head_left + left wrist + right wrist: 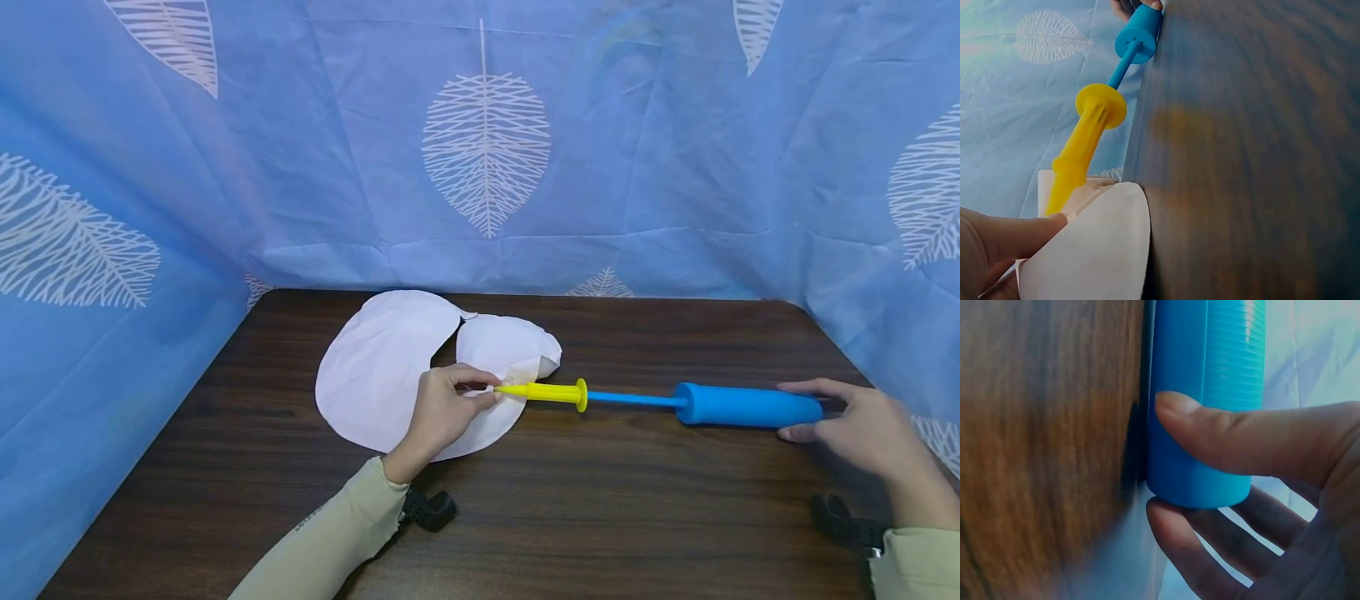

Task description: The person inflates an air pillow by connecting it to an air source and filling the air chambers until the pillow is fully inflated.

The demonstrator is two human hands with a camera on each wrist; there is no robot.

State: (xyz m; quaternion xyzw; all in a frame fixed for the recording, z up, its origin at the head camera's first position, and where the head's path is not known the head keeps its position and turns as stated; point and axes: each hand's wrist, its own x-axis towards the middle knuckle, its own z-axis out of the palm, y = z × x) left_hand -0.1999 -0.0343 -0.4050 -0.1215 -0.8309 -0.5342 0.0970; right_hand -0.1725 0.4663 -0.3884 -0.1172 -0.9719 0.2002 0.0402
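A flat white balloon [375,375] with a rounded, curling outline lies on the table. My left hand [442,408] pinches at its edge, thumb and forefinger around the tip of the yellow nozzle [551,392] of a balloon pump. In the left wrist view the thumb [1016,234] covers the nozzle's end, so how far the tip goes in is hidden. A thin blue rod [633,399] joins the nozzle to the blue pump barrel [750,406] and is drawn out. My right hand [873,429] holds the barrel's far end, thumb on its side and fingers around the base.
The dark wooden table [600,517] has a blue curtain [637,150] with white leaf prints behind it and along both sides. A black wrist strap [429,510] is on the left wrist, another [847,523] on the right.
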